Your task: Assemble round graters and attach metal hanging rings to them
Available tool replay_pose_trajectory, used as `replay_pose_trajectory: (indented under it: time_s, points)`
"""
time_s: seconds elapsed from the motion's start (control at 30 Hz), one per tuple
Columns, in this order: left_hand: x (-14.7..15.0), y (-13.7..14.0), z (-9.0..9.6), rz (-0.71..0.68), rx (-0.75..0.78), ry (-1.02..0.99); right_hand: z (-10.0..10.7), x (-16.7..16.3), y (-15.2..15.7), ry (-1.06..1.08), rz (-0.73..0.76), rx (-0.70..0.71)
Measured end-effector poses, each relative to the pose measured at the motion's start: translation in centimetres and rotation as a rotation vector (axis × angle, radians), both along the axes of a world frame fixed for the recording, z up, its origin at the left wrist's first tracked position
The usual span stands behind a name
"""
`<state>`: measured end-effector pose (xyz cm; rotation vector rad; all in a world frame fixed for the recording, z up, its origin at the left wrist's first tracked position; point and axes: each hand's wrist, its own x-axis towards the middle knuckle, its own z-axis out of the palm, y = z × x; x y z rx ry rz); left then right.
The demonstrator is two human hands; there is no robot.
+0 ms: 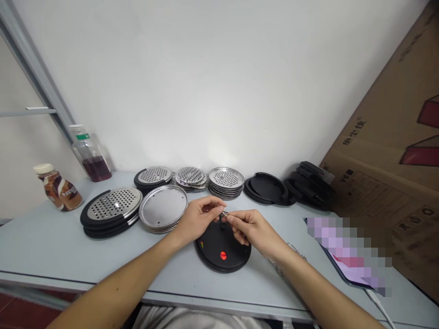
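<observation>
White wall (219, 91) rises behind the pale tabletop (34, 246). Left hand (202, 217) and right hand (252, 226) meet, both pinching a small metal piece (224, 213). Below and nearward lies the black disc (219, 244), round, without a long axis, neither hand clearly nearer; steel plates (163, 205) sit left.

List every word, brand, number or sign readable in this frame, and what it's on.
"NES" on the brown bottle; the rest is turned out of sight.
"V6" on the cardboard box.
Recycling-arrows sign, low on the same box.
Too blurred to read surely: the box's larger characters and fine print.
Too small: green label on the clear bottle.
Phone screen: pixelated, unreadable.
</observation>
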<state>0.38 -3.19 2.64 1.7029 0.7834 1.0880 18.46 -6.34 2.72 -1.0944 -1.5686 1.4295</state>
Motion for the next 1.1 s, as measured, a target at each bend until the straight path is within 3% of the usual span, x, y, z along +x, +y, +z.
replay_pose_trajectory:
  time_s: [0.33,0.77,1.1]
  points:
    - [0.26,-0.15,-0.29,0.065,0.088,0.069,0.06,-0.09,0.04,0.196,0.006,-0.165]
    - [0.02,0.25,-0.4,-0.102,-0.276,0.029,-0.3,0.14,0.32,0.25,-0.031,-0.34]
    - [-0.34,0.23,-0.17,-0.172,-0.252,0.059,-0.11,0.33,0.31,0.276,0.037,-0.334]
